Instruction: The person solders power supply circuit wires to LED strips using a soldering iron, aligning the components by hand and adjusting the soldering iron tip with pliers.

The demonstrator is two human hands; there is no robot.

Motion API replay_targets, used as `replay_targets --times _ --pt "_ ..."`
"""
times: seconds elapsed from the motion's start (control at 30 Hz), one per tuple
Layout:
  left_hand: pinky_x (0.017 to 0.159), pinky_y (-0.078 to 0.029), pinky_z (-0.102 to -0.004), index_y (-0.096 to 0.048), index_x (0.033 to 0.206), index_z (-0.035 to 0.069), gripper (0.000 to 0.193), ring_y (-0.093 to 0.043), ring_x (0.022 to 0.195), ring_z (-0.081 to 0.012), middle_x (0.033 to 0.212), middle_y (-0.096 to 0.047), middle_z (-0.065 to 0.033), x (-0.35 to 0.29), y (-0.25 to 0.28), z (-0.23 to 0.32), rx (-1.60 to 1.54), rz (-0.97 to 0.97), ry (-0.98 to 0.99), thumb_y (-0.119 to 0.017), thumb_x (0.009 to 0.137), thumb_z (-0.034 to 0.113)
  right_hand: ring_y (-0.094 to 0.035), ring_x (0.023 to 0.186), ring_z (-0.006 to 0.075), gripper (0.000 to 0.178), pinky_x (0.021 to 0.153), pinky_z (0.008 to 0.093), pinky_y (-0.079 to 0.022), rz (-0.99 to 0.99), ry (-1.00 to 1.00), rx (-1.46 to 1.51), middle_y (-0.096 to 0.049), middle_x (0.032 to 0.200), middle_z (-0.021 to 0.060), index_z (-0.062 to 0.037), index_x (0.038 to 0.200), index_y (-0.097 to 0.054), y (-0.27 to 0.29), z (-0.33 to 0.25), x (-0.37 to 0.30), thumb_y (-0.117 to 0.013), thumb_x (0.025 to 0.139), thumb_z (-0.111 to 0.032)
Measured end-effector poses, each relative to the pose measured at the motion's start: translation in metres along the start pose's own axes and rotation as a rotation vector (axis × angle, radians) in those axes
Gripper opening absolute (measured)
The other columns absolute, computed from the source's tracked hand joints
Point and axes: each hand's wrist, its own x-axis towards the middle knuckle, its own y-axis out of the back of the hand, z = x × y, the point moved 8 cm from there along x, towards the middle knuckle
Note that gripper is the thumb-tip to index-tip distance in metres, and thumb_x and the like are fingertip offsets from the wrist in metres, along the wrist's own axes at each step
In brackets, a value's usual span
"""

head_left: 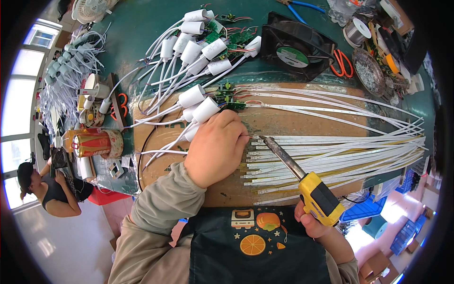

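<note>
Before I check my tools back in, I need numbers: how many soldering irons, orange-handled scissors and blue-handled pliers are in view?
Yellow soldering iron: 1, in the right hand
Orange-handled scissors: 2, one beside the black fan, one toward the left of the picture
Blue-handled pliers: 1, at the top edge
Total: 4

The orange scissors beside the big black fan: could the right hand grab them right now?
Probably not: the right hand is holding the yellow-and-black soldering iron. The orange scissors have uncovered handles, but lie farther off, beyond the white LED strips.
</note>
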Motion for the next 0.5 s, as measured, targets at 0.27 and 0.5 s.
replay_targets --times 0.27,0.5 --pt "0.080 -0.047 -0.0409 -0.065 0.084 0.002 0.008 -0.058 0.092 -0.0326 0.096 -0.059 -0.0121 0.0008 -0.0019 -0.0003 0.015 0.001 -0.015 -0.067 0.079 0.008 -0.049 0.063 0.0133 0.056 0.057 0.0286 -0.045 0.086 -0.132 0.126 -0.050 0.074 0.0044 0.0020 0.126 -0.045 -0.0054 0.0046 0.0049 -0.070 0.088 -0.030" --pt "0.080 -0.047 -0.0405 -0.065 0.085 0.003 0.008 -0.058 0.093 -0.0322 0.098 -0.059 -0.0117 0.0002 -0.0012 -0.0003 0.029 -0.024 -0.011 -0.068 0.079 0.008 -0.049 0.061 0.0135 0.054 0.057 0.0289 -0.044 0.078 -0.170 0.130 -0.050 0.073 0.0049 0.0023 0.124 -0.044 -0.0071 0.0040 0.0084 -0.069 0.087 -0.029"
